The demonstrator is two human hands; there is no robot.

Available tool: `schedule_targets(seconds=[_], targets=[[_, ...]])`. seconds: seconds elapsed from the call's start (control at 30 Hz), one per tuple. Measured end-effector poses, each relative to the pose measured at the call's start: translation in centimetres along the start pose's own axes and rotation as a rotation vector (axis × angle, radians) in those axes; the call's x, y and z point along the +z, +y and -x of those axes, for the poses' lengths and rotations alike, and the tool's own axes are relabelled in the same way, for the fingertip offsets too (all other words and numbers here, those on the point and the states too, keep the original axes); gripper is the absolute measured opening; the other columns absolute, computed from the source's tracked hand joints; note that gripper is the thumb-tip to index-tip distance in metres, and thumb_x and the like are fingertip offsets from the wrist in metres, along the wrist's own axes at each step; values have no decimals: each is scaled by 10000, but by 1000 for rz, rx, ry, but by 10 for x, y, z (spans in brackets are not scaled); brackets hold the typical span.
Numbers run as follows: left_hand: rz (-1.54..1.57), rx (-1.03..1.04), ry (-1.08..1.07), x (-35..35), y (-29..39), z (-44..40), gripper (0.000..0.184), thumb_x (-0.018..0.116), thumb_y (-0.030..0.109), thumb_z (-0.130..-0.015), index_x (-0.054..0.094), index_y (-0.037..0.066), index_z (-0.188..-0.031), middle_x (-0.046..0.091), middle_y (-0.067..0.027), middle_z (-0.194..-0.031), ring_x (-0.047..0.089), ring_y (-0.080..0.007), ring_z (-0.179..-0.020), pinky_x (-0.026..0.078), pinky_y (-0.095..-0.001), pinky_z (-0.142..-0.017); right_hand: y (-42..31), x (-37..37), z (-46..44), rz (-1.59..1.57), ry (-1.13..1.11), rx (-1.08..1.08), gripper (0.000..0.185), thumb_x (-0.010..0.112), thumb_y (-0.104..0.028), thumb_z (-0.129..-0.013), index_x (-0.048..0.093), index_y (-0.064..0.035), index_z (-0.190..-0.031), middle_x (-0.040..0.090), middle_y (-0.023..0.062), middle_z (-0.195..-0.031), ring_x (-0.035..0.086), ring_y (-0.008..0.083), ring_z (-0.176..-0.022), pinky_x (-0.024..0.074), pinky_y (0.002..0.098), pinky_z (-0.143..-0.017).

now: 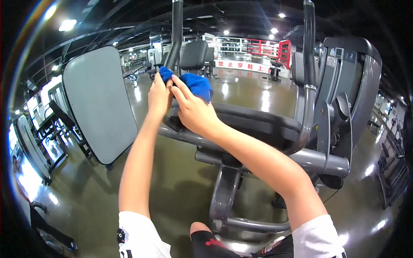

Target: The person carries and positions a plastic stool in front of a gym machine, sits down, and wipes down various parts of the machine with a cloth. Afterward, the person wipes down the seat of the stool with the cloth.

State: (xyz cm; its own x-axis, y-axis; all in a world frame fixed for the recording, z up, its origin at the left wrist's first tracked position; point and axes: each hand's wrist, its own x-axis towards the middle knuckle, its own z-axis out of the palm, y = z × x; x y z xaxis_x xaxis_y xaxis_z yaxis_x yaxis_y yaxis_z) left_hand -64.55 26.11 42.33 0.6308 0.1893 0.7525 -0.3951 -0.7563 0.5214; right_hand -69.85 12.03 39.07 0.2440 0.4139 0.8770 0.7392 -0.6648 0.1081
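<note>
Both my arms reach forward to a dark upright bar [177,36] on a gym machine. A blue cloth [197,87] is bunched around the bar's lower part. My left hand [159,95] is closed on the cloth's left end, its fingers pointing up. On the other side, my right hand [193,109] grips the larger fold, with the fingers laid against the bar. Behind the hands lies the machine's black padded cushion [258,120]. The stretch of bar under the cloth is hidden.
A second upright bar [309,51] rises on the right, beside a weight stack housing [348,81]. A large grey panel [99,103] stands close on the left. Below runs the machine's metal frame [226,189]. A boxing ring [245,49] is at the back.
</note>
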Motion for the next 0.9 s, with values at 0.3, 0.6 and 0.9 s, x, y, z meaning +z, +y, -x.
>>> schedule_targets(seconds=[0.3, 0.6, 0.9], targets=[[33, 170, 338, 24, -36, 62, 477, 512, 175, -896, 349, 30, -1321, 521, -224, -1219, 542, -403, -1052, 460, -442, -831, 11, 6, 30, 138, -184, -136, 441, 551, -31, -738, 507, -80, -1174, 380, 35, -1419, 601, 216, -590, 471, 374, -572], [84, 50, 279, 64, -68, 130, 416, 456, 182, -920, 359, -65, -1240, 508, -268, -1122, 509, -421, -1024, 396, -453, -867, 20, 1, 61, 231, -254, -17, 439, 573, -136, -766, 514, -96, -1200, 438, 60, -1374, 637, 240, -647, 500, 388, -676], [-11, 154, 370, 92, -18, 156, 616, 476, 244, -922, 200, -116, -1339, 197, -383, -1320, 268, -518, -1196, 193, -561, -1013, 21, -67, 99, 320, -130, 317, 381, 562, -221, -823, 537, -127, -1192, 425, 29, -1389, 652, 266, -705, 510, 429, -733]])
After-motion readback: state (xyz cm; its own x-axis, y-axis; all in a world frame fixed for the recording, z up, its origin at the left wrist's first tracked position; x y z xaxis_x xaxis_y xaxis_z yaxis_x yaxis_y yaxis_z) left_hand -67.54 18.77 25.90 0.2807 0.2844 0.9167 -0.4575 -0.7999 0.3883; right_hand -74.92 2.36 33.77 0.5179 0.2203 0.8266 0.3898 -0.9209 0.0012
